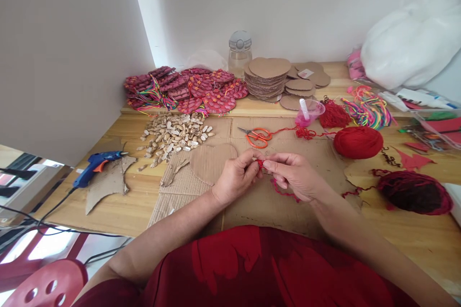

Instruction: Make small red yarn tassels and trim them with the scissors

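My left hand [237, 177] and my right hand [293, 172] meet over the cardboard mat, both with fingers pinched on a small bit of red yarn [260, 164]. A dark pink-red strand of yarn [286, 194] hangs below my right hand and rests on the mat. Just beyond my hands lie scissors with orange handles [258, 137], blades pointing left. A cut cardboard shape with a rounded edge [209, 160] lies left of my left hand, partly hidden by it. To the right are a red yarn ball [358, 142] and a dark maroon yarn ball [414, 192].
Peanut shells [176, 134] are heaped at left, near a blue glue gun [97, 165] on a cardboard scrap. Along the back stand decorated pink pieces [209, 87], stacked cardboard shapes [268, 76] and a lidded bottle [239, 50]. A pink cup [310, 111] and white bag [410, 43] are farther right.
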A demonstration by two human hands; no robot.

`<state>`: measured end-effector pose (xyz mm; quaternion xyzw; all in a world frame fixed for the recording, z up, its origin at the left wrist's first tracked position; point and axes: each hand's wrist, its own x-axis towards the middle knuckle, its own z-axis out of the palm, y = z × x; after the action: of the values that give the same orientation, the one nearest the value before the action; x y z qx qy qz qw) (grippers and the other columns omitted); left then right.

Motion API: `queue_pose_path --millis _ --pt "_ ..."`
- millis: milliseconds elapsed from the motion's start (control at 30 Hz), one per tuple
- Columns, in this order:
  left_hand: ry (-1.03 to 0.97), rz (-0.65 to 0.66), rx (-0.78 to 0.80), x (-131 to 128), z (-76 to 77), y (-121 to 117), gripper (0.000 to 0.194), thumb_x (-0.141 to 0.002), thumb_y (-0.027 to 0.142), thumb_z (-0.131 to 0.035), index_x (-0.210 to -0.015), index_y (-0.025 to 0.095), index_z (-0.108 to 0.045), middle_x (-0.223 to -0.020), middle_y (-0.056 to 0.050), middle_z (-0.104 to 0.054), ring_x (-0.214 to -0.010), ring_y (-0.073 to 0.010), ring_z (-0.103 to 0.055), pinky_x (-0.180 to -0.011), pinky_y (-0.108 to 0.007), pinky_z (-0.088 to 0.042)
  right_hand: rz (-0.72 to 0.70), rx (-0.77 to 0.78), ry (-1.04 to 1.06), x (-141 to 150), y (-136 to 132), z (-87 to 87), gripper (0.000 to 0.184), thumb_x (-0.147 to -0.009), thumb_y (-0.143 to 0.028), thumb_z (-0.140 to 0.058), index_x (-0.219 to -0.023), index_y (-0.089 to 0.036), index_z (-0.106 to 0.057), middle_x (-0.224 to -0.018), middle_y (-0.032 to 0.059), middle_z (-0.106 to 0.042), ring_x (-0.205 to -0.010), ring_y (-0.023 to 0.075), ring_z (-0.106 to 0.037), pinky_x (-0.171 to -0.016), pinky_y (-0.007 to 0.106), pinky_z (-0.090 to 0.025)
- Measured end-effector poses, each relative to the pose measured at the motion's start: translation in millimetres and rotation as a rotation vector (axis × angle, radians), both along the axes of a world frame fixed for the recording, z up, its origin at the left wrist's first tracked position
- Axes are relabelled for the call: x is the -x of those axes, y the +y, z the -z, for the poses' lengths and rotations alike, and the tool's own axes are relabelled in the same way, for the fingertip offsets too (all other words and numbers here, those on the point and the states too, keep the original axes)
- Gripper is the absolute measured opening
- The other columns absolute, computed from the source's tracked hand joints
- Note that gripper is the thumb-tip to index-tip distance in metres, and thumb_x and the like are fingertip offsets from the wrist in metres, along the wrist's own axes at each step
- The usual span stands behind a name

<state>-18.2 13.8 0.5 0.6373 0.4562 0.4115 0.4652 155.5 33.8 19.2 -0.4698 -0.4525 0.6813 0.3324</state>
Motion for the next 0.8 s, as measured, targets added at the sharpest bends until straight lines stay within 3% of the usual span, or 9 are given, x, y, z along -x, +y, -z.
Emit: queue_pose_path --millis 167,333,500,800 --pt "0.020 -0.025 -0.004 1.3 -0.6 1.9 0.024 -0.093 0.024 -0.046 -0.116 0.021 -0.055 -0.065 0.005 -0.063 -0.051 -0.0066 -0.052 -0.057 -0.017 -0.043 0.051 0.012 0.051 3.2 -0.6 4.1 0.032 -0.064 -0.040 -0.083 -0.081 -0.016 -0.070 -0.053 -0.0045 -0.055 -0.036 0.0037 -0.038 -0.036 0.020 -0.022" --pt "0.051 -0.054 0.002 1.9 -1.3 2.8 0.033 -0.092 0.024 -0.049 -0.124 0.021 -0.051 -0.064 0.005 -0.065 -0.051 -0.0073 -0.052 -0.058 -0.017 -0.041 0.098 -0.070 0.043 5.2 -1.7 7.9 0.026 -0.068 -0.037 -0.080 -0.082 -0.018 -0.070 -0.054 -0.0045 -0.058 -0.034 0.0040 -0.037 -0.035 0.020 -0.023" --pt "0.115 -0.047 -0.033 1.8 -2.3 1.9 0.030 -0.091 0.022 -0.048 -0.121 0.020 -0.053 -0.065 0.005 -0.066 -0.052 -0.0069 -0.053 -0.059 -0.017 -0.041 0.114 -0.128 0.079 6.1 -2.0 7.1 0.022 -0.071 -0.035 -0.078 -0.081 -0.018 -0.069 -0.057 -0.0051 -0.056 -0.035 0.0027 -0.034 -0.035 0.020 -0.022" --pt "0.098 0.014 -0.133 2.0 2.4 0.1 0.016 -0.090 0.017 -0.047 -0.101 0.016 -0.060 -0.076 0.000 -0.068 -0.067 -0.0095 -0.062 -0.065 -0.020 -0.046 0.118 0.057 0.201 3.8 0.0 -1.4 0.025 -0.067 -0.031 -0.081 -0.074 -0.017 -0.061 -0.059 -0.0062 -0.053 -0.038 -0.0011 -0.026 -0.036 0.016 -0.013"
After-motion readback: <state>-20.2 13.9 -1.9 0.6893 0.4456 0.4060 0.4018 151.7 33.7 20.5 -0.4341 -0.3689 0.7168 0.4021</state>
